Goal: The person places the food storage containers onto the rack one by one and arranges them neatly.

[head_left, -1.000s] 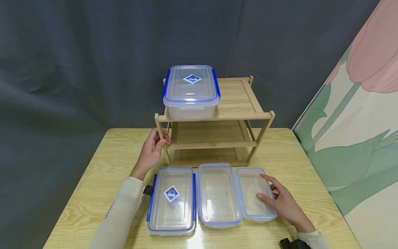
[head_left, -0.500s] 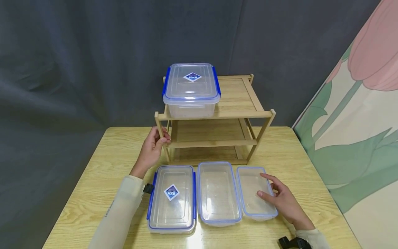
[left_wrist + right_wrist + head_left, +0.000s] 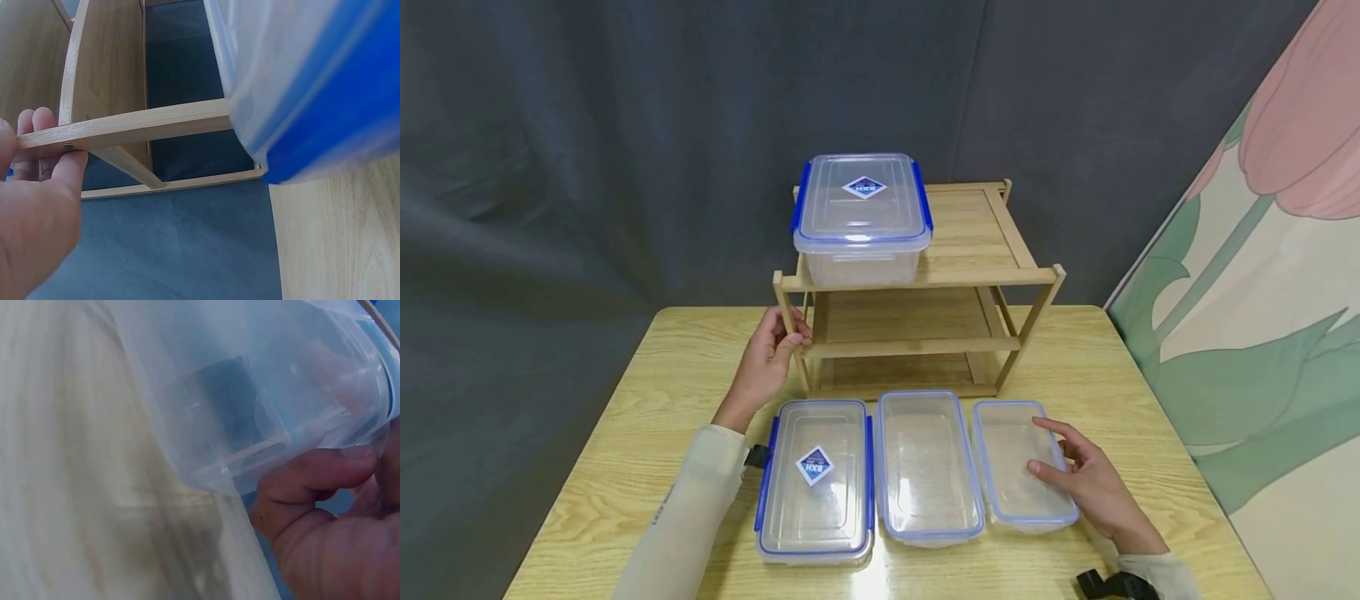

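My left hand [image 3: 762, 358] grips the front left leg of a three-tier wooden rack [image 3: 917, 347], thumb in front and fingers behind. In the left wrist view the fingers wrap the wooden bar [image 3: 125, 128]. My right hand [image 3: 1093, 487] holds the smallest clear food container [image 3: 1011, 450] at its right side, with the thumb and a finger over its blue-edged top. The right wrist view shows curled fingers [image 3: 312, 481] at the container's rim. Left of it lie a mid-sized clear container [image 3: 928, 462] and a larger one with blue side clips [image 3: 815, 517].
A deep clear container [image 3: 865, 217] with blue clips sits on the left of the rack's top tier. The wooden table [image 3: 625, 467] carries everything. A dark curtain [image 3: 700, 125] hangs behind, and a floral cloth [image 3: 1240, 350] hangs at the right.
The smallest container and my right hand have shifted slightly to the right. My left hand stays on the rack's leg.
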Available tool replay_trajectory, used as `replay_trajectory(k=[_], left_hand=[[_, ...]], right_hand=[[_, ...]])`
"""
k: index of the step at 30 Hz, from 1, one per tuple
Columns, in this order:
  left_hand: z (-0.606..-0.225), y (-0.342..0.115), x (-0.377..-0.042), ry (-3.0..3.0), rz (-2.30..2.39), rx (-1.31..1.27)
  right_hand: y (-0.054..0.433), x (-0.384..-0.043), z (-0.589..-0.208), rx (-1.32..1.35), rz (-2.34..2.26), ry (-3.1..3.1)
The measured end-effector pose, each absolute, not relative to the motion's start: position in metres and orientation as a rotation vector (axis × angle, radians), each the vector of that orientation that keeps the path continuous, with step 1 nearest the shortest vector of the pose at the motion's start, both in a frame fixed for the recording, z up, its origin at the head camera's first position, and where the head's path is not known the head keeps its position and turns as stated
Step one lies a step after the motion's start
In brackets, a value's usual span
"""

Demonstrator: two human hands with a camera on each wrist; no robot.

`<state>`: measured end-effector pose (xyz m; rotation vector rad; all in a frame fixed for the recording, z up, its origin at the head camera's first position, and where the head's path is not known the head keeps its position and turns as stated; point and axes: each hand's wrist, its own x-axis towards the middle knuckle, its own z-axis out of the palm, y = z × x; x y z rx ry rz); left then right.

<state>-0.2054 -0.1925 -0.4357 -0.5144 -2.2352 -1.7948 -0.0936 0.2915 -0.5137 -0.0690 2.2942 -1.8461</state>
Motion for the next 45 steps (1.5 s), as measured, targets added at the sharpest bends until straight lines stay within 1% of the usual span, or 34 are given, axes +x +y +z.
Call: replay_trajectory(k=[11, 20, 45], left_hand=[[-0.439, -0.193, -0.206, -2.255, -1.805, -0.527], [-0.437, -0.194, -0.206, -2.264, -1.817, -0.515], [-0.435, -0.196, -0.206, -2.274, -1.791, -0.537]], right_hand=[[0.301, -0.092, -0.492, -0.200, -2.022, 2.125], [0.299, -0.093, -0.478, -0.206, -2.048, 2.120], [0.286, -0.100, -0.411, -0.476, -2.132, 2.148]])
